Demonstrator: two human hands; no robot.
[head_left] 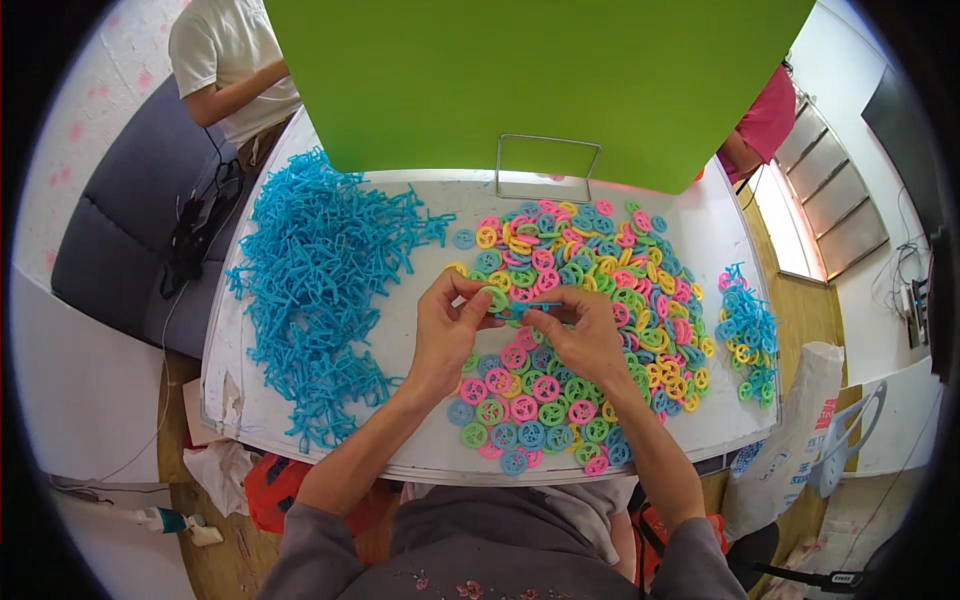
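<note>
The left hand is pinching a green wheel in its grip. The right hand is pinching a blue piece just beside it, above many colored wheels on the white bench. Blue sticks are lying heaped at the left. A white sack is showing red and blue writing.
</note>
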